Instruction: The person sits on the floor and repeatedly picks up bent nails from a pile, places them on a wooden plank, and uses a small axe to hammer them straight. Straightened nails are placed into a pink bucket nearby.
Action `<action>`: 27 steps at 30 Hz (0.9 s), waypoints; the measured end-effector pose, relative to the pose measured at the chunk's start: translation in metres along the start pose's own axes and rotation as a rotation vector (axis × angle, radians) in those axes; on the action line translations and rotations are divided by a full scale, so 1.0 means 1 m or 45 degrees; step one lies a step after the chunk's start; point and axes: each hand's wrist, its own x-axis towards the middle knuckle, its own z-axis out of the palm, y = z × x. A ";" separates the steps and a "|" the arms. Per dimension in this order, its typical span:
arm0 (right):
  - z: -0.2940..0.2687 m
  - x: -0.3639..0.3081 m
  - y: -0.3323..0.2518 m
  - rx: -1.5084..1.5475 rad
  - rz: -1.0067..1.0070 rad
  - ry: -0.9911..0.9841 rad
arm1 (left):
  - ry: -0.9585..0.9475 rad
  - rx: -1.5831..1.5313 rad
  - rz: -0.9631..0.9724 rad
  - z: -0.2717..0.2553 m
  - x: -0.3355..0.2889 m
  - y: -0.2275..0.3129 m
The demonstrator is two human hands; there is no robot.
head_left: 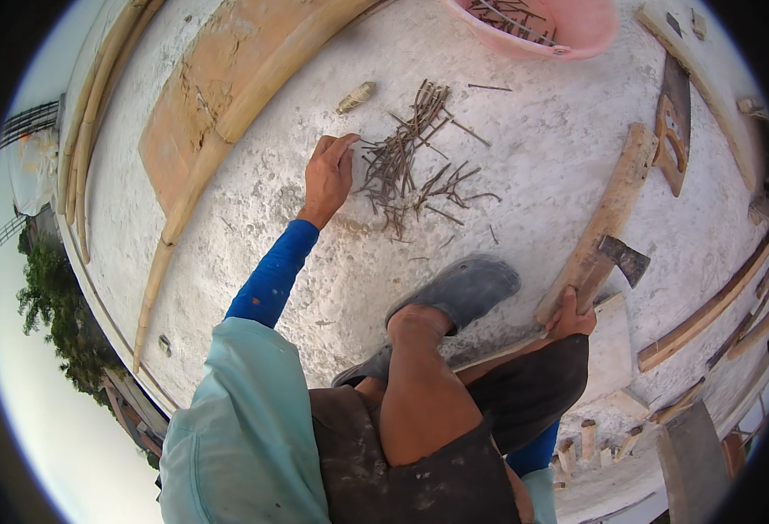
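My left hand (328, 179) reaches to the left edge of a pile of long rusty nails (402, 157), many bent or tangled. Its thumb and index finger are pinched together at the end of one thin nail (371, 142). On the right, my right hand (569, 319) is closed round the handle of a hatchet (624, 260), low beside my knee. The dark metal head rests over a wooden plank (598, 223) on the ground. A small wrapped bundle (356, 98), perhaps coiled string, lies beyond my left hand.
A pink basin (542, 39) holding more nails stands at the far side. A handsaw (671, 131) lies right of the plank. Bamboo poles (219, 144) and a brown board (192, 105) are at left. My dark clog (463, 288) rests on the rough pale slab. Timber lengths (707, 301) lie at right.
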 end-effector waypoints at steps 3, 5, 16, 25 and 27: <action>-0.001 0.001 -0.001 0.019 0.009 -0.006 | -0.047 0.049 0.116 0.004 0.006 -0.005; -0.002 0.001 -0.003 -0.011 -0.006 -0.054 | -0.069 0.007 0.120 0.009 0.006 -0.003; -0.009 0.004 -0.006 -0.019 0.003 -0.149 | -0.298 -0.141 0.123 0.005 0.012 0.002; -0.011 0.007 -0.004 -0.015 -0.007 -0.173 | -0.475 0.062 0.141 0.007 0.035 0.009; -0.012 0.007 -0.004 -0.034 -0.018 -0.158 | -0.409 -0.044 0.052 0.003 0.035 0.012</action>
